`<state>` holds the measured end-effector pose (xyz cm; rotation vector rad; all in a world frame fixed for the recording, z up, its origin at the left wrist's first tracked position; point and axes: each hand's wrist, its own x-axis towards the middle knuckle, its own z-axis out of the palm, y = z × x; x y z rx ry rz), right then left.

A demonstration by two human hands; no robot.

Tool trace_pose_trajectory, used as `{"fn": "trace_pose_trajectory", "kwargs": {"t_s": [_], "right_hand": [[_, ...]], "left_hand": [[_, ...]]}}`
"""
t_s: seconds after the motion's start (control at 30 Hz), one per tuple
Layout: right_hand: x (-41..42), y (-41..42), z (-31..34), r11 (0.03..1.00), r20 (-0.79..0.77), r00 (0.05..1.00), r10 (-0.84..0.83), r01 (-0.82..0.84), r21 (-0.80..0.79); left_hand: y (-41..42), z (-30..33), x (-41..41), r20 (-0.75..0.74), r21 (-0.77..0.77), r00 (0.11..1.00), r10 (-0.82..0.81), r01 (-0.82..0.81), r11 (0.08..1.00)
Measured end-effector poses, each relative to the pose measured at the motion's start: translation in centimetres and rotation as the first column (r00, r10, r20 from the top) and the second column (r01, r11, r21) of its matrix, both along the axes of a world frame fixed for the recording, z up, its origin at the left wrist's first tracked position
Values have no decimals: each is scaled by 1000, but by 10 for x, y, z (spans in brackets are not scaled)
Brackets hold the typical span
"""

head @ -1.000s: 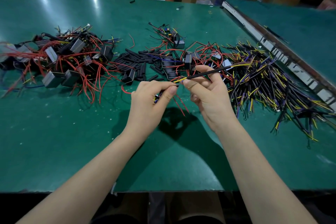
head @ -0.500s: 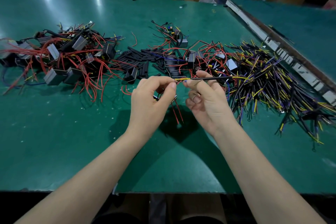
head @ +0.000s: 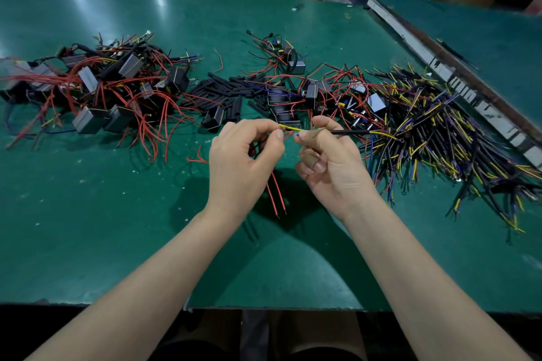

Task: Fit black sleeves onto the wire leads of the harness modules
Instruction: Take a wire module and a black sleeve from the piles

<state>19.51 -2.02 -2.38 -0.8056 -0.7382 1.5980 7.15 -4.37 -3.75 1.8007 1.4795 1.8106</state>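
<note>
At far left on the green worktop [head: 88,228] lies a tangle of harness modules [head: 99,91] with red leads; just right of it sits a loose pile of black sleeves [head: 223,94], then a second cluster of modules [head: 308,91]. Near centre, the left hand [head: 243,161] pinches the yellow wire lead [head: 290,127] between thumb and forefinger, remaining fingers curled; two red leads [head: 277,199] hang below its palm, and whatever they join to is hidden inside the hand. The right hand [head: 331,161] pinches the near end of a black sleeve [head: 349,132] between thumb and forefinger, other fingers curled into the palm. Compared with a second ago, the sleeve has dropped from an upward slant to lie level, in line with the lead, and the hands have drawn slightly apart, exposing more yellow wire between them. Judgement: the sleeve is being aligned and threaded along the lead; seating is not yet complete. Both forearms reach in from the near edge, wrists raised off the worktop. At far right lies a heap of yellow and purple sleeved wires [head: 440,132].
</note>
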Motion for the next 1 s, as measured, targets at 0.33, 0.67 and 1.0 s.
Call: {"fn": "trace_pose_trajectory", "kwargs": {"t_s": [0.33, 0.67, 1.0], "right_hand": [[-1, -1, 2, 1000, 41, 999, -12, 12, -10], [1, -1, -1, 1000, 40, 999, -2, 1, 25], [-1, -1, -4, 989, 102, 991, -91, 78, 127]], "left_hand": [[1, -1, -1, -39, 32, 999, -2, 3, 999], [0, -1, -3, -130, 77, 990, 53, -43, 996], [6, -3, -3, -458, 173, 868, 193, -126, 977]]}}
